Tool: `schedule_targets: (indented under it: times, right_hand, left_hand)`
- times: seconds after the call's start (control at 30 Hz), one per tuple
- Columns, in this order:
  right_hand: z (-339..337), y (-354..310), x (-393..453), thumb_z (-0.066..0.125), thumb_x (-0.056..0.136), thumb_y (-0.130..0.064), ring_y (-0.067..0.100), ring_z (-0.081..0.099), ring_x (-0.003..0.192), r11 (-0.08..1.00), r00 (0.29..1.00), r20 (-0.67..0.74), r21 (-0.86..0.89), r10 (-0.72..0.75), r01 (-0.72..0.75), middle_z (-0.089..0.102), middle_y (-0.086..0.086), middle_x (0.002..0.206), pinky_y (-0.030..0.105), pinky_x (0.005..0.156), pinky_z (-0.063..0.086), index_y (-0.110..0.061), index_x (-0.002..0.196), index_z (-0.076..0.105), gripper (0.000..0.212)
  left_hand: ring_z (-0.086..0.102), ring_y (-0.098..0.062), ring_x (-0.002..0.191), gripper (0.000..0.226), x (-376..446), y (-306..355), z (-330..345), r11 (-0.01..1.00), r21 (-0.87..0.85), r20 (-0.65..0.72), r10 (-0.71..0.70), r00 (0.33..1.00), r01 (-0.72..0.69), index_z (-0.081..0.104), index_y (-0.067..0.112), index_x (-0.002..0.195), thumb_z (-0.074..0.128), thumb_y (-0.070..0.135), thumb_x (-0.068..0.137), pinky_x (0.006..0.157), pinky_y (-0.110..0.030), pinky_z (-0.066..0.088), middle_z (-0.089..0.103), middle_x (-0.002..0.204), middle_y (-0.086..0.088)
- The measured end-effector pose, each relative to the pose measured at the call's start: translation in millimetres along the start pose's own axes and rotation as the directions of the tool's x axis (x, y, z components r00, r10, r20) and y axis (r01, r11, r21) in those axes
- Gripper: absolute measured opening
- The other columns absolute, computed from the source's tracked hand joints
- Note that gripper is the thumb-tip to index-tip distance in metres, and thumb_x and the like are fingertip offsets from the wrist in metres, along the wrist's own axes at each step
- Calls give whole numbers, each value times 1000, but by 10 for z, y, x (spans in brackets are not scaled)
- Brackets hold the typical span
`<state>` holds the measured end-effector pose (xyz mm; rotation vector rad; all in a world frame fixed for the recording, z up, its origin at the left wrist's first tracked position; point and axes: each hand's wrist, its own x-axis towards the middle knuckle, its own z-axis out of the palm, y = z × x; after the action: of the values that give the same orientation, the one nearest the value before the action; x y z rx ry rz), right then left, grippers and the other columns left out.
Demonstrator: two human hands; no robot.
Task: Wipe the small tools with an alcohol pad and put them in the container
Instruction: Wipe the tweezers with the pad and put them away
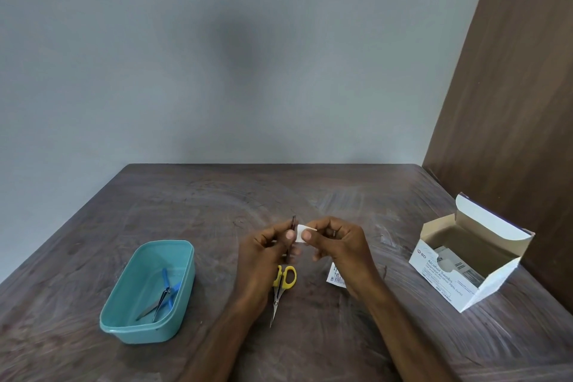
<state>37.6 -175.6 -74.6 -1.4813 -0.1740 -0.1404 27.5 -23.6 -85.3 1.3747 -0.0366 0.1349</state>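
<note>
Sitting near the desk's (pixel 217 195) right edge is an open swab box (pixel 465 260); the teal container (pixel 148 291) toward the left edge is holding blue tools (pixel 166 291). Mid-desk, yellow scissors (pixel 282 282) are lying under the left hand (pixel 266 248) gripping a thin dark tool (pixel 293 223), the right hand (pixel 338 242) pinching the white pad (pixel 301 234) against it.

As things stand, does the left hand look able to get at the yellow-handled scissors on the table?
Probably not yet. The scissors lie just under the left hand with nothing covering them, but that hand holds a thin dark tool being wiped with the pad, so it would first have to put it down.
</note>
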Motion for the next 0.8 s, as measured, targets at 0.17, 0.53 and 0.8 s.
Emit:
schedule_targets:
  times: [0.17,0.53,0.8]
  right_hand:
    - [18,12,-15,80,76,-8,19,70,69,1000,1000,-16,13,-4,4,75,14,79,30,51,51,-1,88,70,17]
    - [-35,0,-12,74,79,-27,14,67,66,998,996,87,-62,9,-4,74,12,74,33,56,48,-8,88,75,22]
    - [-23,12,-17,73,80,-23,16,66,66,1000,992,129,19,16,-19,72,10,75,32,59,49,-9,101,76,25]
  left_hand:
    - [72,-30,63,26,-43,34,36,992,93,35,79,996,-82,75,14,106,70,0,85,56,-30,56,77,82,-10]
    - [66,-26,55,38,-21,38,-8,985,124,130,103,986,-119,61,17,123,67,1,89,54,-34,54,75,76,-12]
    - [54,-20,43,52,40,82,-87,1000,8,258,3,966,-6,50,28,131,62,-1,91,48,-28,49,69,70,-21]
